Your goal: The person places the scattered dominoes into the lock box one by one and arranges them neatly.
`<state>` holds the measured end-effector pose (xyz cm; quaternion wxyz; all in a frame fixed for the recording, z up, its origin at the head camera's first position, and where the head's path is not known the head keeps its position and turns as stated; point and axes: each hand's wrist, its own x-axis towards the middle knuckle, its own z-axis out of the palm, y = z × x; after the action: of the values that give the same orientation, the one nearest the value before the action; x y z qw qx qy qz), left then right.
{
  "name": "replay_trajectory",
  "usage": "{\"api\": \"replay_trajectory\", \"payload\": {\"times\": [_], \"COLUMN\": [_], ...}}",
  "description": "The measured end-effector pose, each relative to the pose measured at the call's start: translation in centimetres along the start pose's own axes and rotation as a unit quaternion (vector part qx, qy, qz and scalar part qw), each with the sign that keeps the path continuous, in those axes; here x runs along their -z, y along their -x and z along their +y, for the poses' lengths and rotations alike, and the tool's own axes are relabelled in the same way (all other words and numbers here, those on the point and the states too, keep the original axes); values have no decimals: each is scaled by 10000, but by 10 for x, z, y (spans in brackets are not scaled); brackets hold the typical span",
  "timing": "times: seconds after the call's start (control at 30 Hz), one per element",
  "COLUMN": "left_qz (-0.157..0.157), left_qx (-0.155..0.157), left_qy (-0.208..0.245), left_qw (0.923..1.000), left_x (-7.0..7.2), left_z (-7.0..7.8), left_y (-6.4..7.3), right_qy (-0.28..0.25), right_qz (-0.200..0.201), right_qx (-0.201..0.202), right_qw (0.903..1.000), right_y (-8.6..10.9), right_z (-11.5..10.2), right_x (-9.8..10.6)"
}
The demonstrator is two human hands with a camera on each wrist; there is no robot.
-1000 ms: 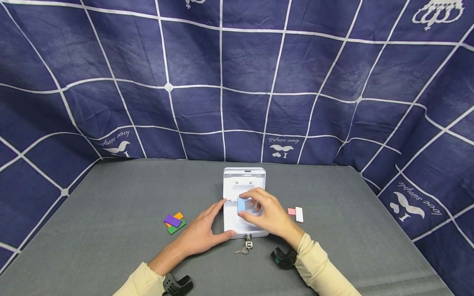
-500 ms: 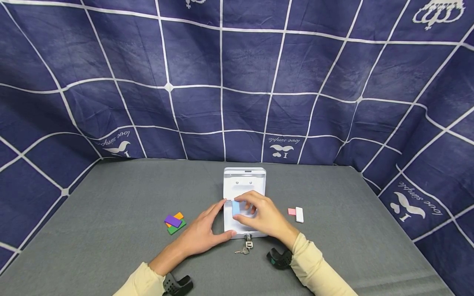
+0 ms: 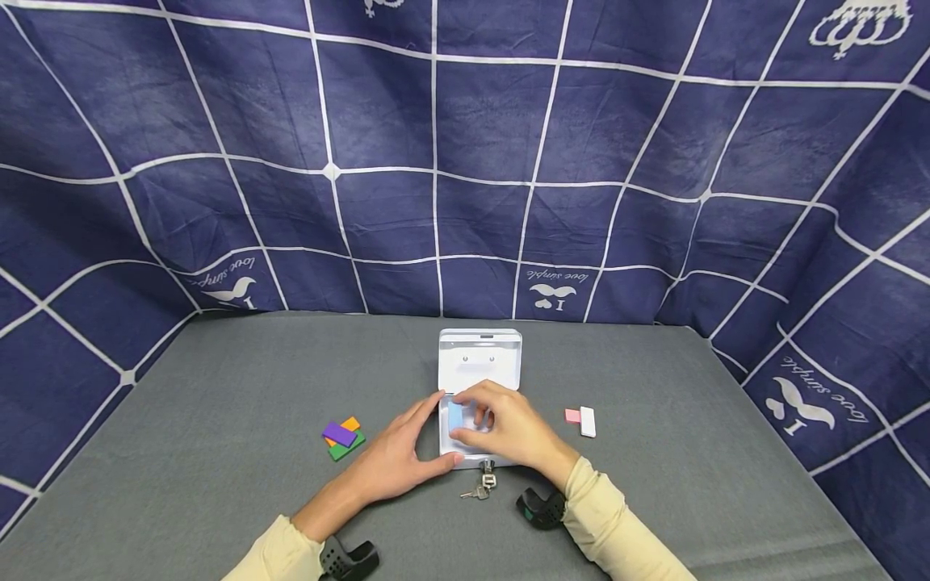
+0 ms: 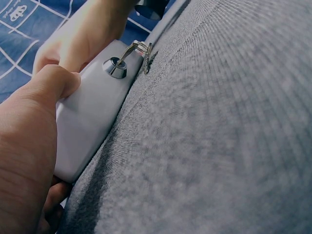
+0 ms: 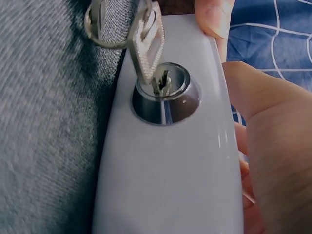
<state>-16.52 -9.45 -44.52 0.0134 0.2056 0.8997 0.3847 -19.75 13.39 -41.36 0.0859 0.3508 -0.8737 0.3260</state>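
A small white cash box (image 3: pixel 479 373) stands on the grey table with its lid raised. My left hand (image 3: pixel 392 458) grips its left side, the thumb over the front rim and a fingertip at the back left corner. Inside the box, along the left wall, my right hand (image 3: pixel 512 426) pinches a light blue block (image 3: pixel 454 415) between thumb and fingers. A key (image 5: pixel 148 44) sits in the round metal lock (image 5: pixel 165 105) on the front face. In the right wrist view, the box's front hides the block.
Orange, purple and green blocks (image 3: pixel 339 434) lie in a loose pile left of the box. To its right are a pink block (image 3: pixel 572 415) and a white block (image 3: pixel 588 422). The keys (image 3: pixel 479 489) hang at the box's front. A blue cloth (image 3: pixel 479 218) stands behind the table.
My right hand has moved left and down with the light blue block, from mid-box to the left wall inside. The left hand stays at the box.
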Motion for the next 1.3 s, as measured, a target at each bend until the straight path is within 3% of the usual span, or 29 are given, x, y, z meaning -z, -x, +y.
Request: {"api": "replay_trajectory", "payload": {"times": [0.4, 0.63, 1.3], "left_qz": [-7, -9, 45], "left_qx": [112, 98, 31], "left_qy": [37, 35, -39], "left_qw": [9999, 9999, 10000], "left_x": [0, 0, -1], "left_z": [-1, -1, 0], "left_y": [1, 0, -1], "right_qy": [185, 606, 1033], "right_qz": [-219, -377, -751], "right_qx": [46, 20, -324], "right_qw": [9996, 9974, 9913], "right_y": [-3, -6, -11], "right_z": [-1, -3, -8], "right_x": [-5, -6, -10]}}
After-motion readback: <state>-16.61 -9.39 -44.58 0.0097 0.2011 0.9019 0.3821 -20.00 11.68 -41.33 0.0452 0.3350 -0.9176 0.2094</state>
